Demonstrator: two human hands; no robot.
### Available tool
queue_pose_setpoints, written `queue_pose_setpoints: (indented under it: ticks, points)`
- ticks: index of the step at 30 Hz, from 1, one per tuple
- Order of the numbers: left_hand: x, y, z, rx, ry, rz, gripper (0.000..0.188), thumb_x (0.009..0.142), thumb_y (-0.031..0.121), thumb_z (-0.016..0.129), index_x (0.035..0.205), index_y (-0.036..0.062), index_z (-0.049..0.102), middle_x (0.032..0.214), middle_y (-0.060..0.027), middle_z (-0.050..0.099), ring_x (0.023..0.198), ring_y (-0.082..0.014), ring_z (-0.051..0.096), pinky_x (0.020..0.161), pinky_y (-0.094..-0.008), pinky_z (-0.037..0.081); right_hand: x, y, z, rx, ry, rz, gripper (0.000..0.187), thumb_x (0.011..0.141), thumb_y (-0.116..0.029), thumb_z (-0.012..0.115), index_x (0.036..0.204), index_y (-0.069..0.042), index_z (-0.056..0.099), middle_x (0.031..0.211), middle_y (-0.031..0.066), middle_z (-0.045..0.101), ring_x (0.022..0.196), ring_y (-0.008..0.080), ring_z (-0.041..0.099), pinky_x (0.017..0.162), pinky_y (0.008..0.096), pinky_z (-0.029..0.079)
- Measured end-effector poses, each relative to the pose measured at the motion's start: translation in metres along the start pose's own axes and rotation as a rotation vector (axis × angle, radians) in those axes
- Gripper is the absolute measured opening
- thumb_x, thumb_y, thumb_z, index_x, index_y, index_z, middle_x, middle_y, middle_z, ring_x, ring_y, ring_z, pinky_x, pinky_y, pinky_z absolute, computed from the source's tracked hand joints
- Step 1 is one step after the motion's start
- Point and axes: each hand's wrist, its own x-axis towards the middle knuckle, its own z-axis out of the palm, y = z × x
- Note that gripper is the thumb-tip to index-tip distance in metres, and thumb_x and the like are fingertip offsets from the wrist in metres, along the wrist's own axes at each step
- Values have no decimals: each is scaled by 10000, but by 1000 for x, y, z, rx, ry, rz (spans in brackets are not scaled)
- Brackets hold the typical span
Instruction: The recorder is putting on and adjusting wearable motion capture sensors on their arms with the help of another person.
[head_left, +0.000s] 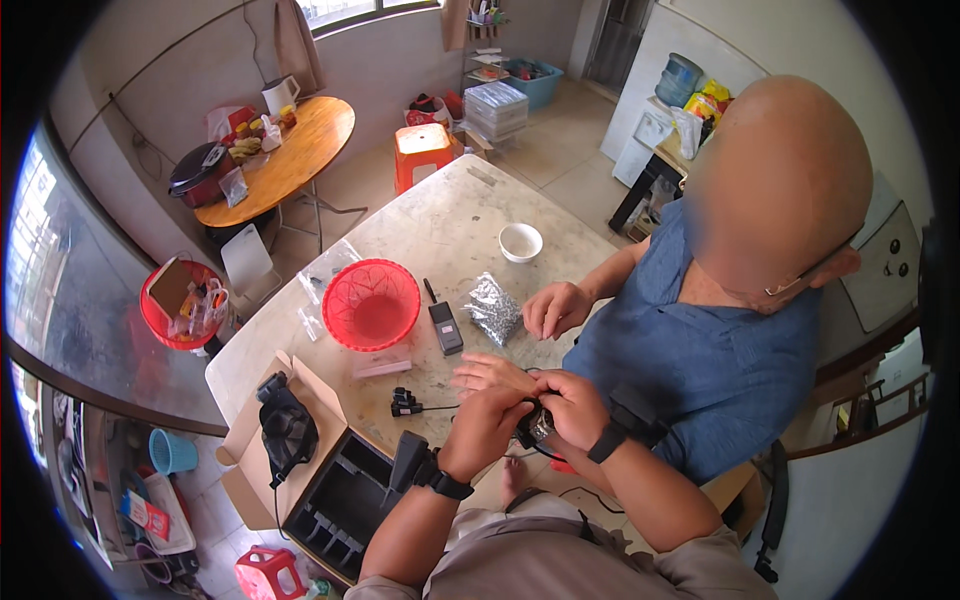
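Note:
My left hand (487,424) and my right hand (573,404) meet at the near wrist of a person in a blue shirt. Both have their fingers closed around a black wrist strap (525,432) there, partly hidden by my fingers. A metal watch band (543,424) shows beside it. The person's near hand (495,374) reaches out flat past my fingers, and their other hand (557,309) hovers by the table edge, fingers curled. Each of my own wrists wears a black band. A small black camera-like device (405,403) with a cable lies left of my hands.
On the table (440,205) stand a red plastic basket (371,305), a black handheld radio (444,326), a silver foil packet (493,309) and a white bowl (520,242). An open cardboard box (240,470) with black foam and a black head strap (288,425) sits at the left.

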Motion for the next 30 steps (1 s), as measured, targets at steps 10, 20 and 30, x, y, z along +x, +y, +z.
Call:
queue_pose_setpoints:
  ticks: [10, 20, 30]
  points:
    - [1, -3, 15, 201, 243, 145, 276, 676, 45, 803, 943, 78, 738, 804, -75, 663, 776, -227, 589, 689, -329, 470, -3, 0, -1, 114, 73, 136, 228, 820, -22, 527, 1013, 59, 620, 968, 198, 695, 891, 276, 685, 819, 341, 511]
    - [-52, -37, 48, 17, 558, 44, 459, 741, -33, 655, 1192, 31, 596, 1041, -105, 589, 944, -258, 537, 851, -359, 414, -2, 8, -10, 122, -21, 129, 288, 810, -63, 605, 1075, 50, 602, 1050, 205, 673, 975, 277, 662, 865, 356, 498]
    - [-33, -108, 72, -1728, 135, -413, 554, 799, 116, 636, 1320, 15, 475, 1297, -111, 562, 1211, -227, 522, 1047, -428, 357, 1, -5, -15, -19, -89, 175, 506, 757, -142, 778, 1165, 58, 555, 1043, 167, 663, 967, 208, 646, 855, 328, 510]
